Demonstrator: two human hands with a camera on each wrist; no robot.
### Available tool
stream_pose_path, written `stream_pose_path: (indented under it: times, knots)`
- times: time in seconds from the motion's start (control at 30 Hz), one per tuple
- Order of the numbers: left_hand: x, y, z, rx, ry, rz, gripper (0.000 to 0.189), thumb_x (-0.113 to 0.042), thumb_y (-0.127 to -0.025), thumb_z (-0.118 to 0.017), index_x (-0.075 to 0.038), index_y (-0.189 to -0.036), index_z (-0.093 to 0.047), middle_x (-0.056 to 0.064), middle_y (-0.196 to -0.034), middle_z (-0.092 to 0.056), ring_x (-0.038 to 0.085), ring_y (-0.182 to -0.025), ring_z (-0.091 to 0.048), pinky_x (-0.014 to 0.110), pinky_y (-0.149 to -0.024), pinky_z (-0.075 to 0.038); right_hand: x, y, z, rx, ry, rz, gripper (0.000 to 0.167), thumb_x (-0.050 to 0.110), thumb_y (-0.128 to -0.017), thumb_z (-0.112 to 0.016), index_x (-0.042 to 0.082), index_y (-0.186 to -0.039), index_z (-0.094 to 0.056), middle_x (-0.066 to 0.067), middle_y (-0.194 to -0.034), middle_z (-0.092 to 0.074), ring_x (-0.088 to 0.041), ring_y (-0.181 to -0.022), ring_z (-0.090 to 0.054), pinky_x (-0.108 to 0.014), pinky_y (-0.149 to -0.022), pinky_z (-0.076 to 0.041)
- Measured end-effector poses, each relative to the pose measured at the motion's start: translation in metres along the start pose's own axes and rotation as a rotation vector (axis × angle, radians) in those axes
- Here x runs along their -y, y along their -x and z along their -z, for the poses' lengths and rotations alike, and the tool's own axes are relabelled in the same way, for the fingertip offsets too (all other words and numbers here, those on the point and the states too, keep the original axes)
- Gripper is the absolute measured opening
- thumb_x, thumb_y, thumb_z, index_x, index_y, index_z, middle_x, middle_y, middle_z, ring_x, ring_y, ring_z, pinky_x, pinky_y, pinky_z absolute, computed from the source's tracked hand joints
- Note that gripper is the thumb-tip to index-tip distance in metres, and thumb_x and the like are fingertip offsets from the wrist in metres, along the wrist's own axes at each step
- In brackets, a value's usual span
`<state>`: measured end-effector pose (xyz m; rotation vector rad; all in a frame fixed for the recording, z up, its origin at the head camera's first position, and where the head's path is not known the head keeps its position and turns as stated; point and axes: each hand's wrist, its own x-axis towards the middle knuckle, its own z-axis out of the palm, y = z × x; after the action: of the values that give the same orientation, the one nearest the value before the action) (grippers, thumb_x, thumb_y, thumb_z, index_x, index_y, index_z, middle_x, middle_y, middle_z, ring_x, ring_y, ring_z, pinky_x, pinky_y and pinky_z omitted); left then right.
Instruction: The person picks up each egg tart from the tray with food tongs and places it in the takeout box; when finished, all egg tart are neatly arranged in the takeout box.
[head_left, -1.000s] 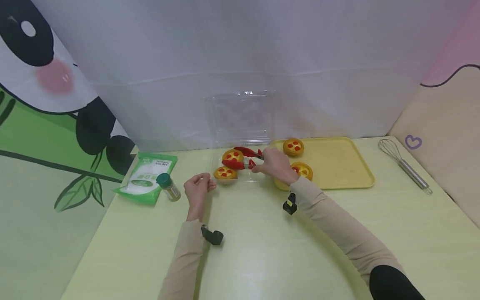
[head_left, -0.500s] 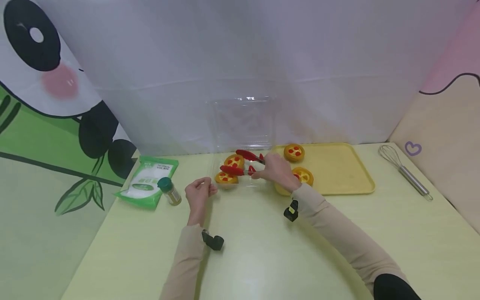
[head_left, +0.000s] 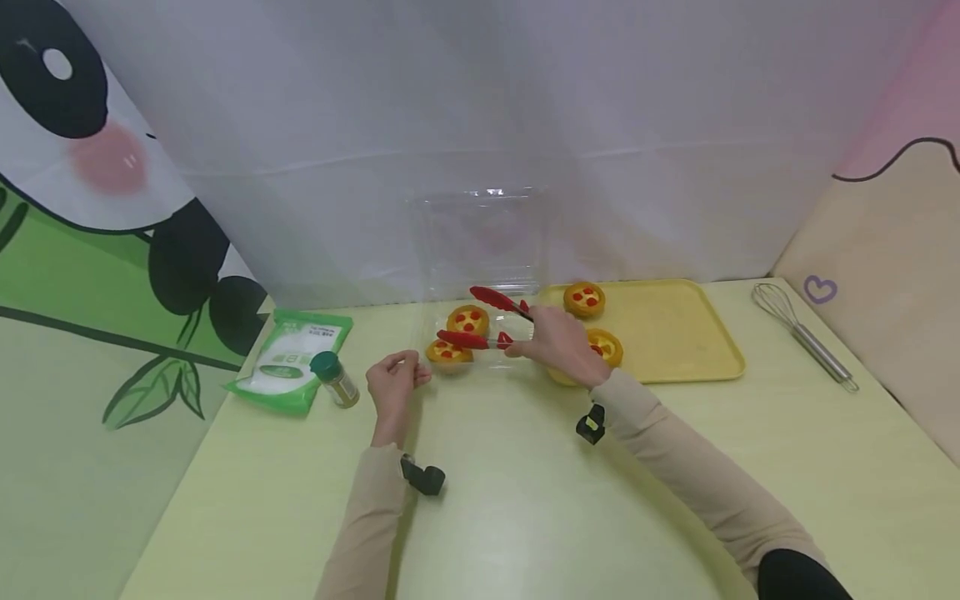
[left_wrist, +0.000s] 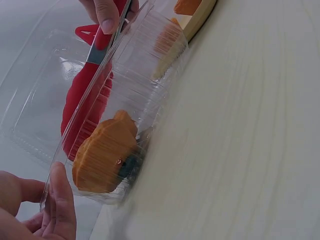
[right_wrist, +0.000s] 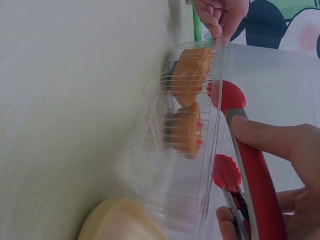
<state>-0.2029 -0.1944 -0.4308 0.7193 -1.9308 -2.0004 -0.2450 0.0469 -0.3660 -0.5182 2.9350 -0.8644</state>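
My left hand [head_left: 393,388] pinches the rim at the near left corner of a clear plastic clamshell box [left_wrist: 145,55], whose lid [head_left: 486,237] stands raised behind it. My right hand [head_left: 562,343] grips red-tipped tongs [head_left: 467,340] over the box. The tongs' tips are spread apart, with nothing clamped between them. Inside the box sit two mini pizzas: a rear one [head_left: 472,317] and a front one [head_left: 447,353], close together at the left side. In the right wrist view, one red tip [right_wrist: 232,96] is just above the box's rim.
Right of the box is a yellow tray [head_left: 682,333] bearing a far mini pizza [head_left: 585,299] and a near mini pizza [head_left: 606,346], partly behind my right hand. A whisk [head_left: 806,335] lies at the far right. A green-and-white bag [head_left: 288,358] and a green-capped shaker [head_left: 335,379] are at left.
The tongs' tips have spread wider and released the rear mini pizza, which now lies in the box. My right hand has shifted slightly right; my left hand stays at the rim.
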Motion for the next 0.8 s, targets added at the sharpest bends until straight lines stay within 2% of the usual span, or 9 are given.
stream_pose_path:
  times: [0.17,0.37,0.57,0.7,0.8]
  knots:
    - [0.0,0.001,0.0,0.003,0.014,-0.003,0.024,-0.01,-0.095,-0.06,0.007,-0.111,-0.065,-0.001,-0.068,-0.064,0.005,-0.056,-0.064,0.019,-0.061,-0.06,-0.006,0.008,0.007,-0.023,-0.007,-0.003,0.05,0.039,-0.076,-0.082,0.002,-0.1,-0.06,-0.002,-0.067,-0.043,-0.016,-0.056,-0.043,-0.024,-0.046,-0.032]
    - [0.0,0.001,0.0,0.012,0.036,-0.015,0.023,-0.007,-0.095,-0.06,0.009,-0.111,-0.064,-0.002,-0.066,-0.064,0.004,-0.055,-0.064,0.019,-0.06,-0.06,-0.017,0.019,0.018,-0.028,-0.088,-0.034,0.051,0.041,-0.075,-0.083,0.003,-0.101,-0.06,0.001,-0.063,-0.033,-0.015,-0.052,-0.032,-0.025,-0.045,-0.024]
    - [-0.001,0.002,0.0,0.011,0.036,-0.024,0.024,-0.007,-0.095,-0.06,0.009,-0.111,-0.064,-0.001,-0.067,-0.064,0.004,-0.055,-0.064,0.019,-0.06,-0.06,-0.031,0.032,0.03,-0.024,-0.145,-0.069,0.054,0.042,-0.074,-0.083,0.004,-0.106,-0.061,0.001,-0.061,-0.036,-0.014,-0.051,-0.033,-0.024,-0.045,-0.025]
    - [0.001,0.001,0.001,0.011,0.041,-0.024,0.025,-0.008,-0.095,-0.059,0.009,-0.112,-0.064,0.0,-0.068,-0.064,0.005,-0.055,-0.064,0.019,-0.06,-0.06,-0.042,0.042,0.036,-0.026,-0.154,-0.074,0.054,0.041,-0.075,-0.083,0.001,-0.104,-0.061,0.001,-0.061,-0.038,-0.014,-0.052,-0.033,-0.024,-0.045,-0.025]
    - [0.001,0.0,0.002,0.009,0.036,-0.022,0.025,-0.009,-0.095,-0.059,0.009,-0.112,-0.064,0.0,-0.068,-0.064,0.006,-0.056,-0.064,0.02,-0.061,-0.06,-0.053,0.049,0.042,-0.028,-0.154,-0.07,0.057,0.04,-0.076,-0.082,-0.002,-0.109,-0.062,0.0,-0.062,-0.038,-0.014,-0.053,-0.033,-0.024,-0.046,-0.025]
